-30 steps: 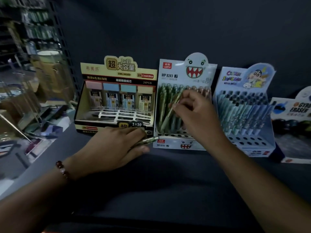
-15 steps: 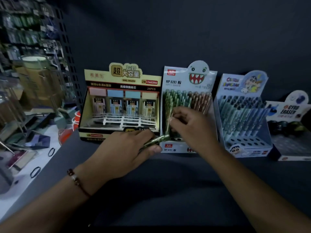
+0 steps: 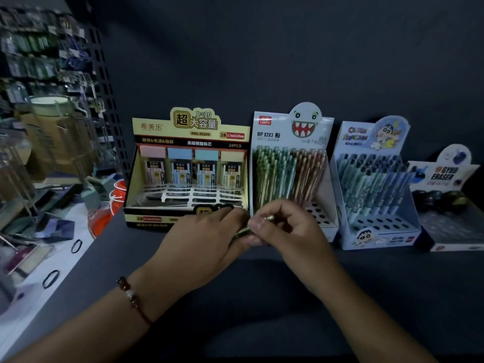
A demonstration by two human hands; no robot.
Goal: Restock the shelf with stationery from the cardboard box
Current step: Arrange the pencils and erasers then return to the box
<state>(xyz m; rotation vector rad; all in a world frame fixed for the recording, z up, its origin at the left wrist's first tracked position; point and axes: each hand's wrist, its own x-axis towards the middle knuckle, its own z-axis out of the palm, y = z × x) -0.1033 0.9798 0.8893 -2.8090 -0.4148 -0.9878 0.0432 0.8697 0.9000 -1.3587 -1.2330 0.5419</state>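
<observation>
- Near the middle of the view, the left hand point(image 3: 209, 239) rests low on the dark shelf point(image 3: 262, 297). Its fingers are curled round a small bunch of green pencils point(image 3: 242, 230). Only the tips of the bunch poke out at the 3 o'clock side of the hand.
- The right hand point(image 3: 285, 231) sits touching the left hand, at its 3 o'clock. Its thumb and first fingers point(image 3: 258, 222) pinch one pencil at the top of the bunch. The other fingers are bent loosely.
- I think the step in hand is picking one pencil out of the bunch to put in the box behind.
- Just behind the hands, at 12 o'clock, stands the monster pencil box point(image 3: 292, 169). It is nearly full of green and brown pencils. Some empty holes point(image 3: 315, 212) show at its front right, at about 1 o'clock from the right hand.
- The next move, I guess, is to lift the pinched pencil free, turn it upright and slide it down into an empty hole. The left hand must hold the rest tight so they do not roll off.
- At 11 o'clock stands the yellow lead box point(image 3: 188, 169).
- At 2 o'clock stands the cartoon pen box point(image 3: 374, 184), and past it the eraser box point(image 3: 450, 200).
- The cardboard box is not in view.
</observation>
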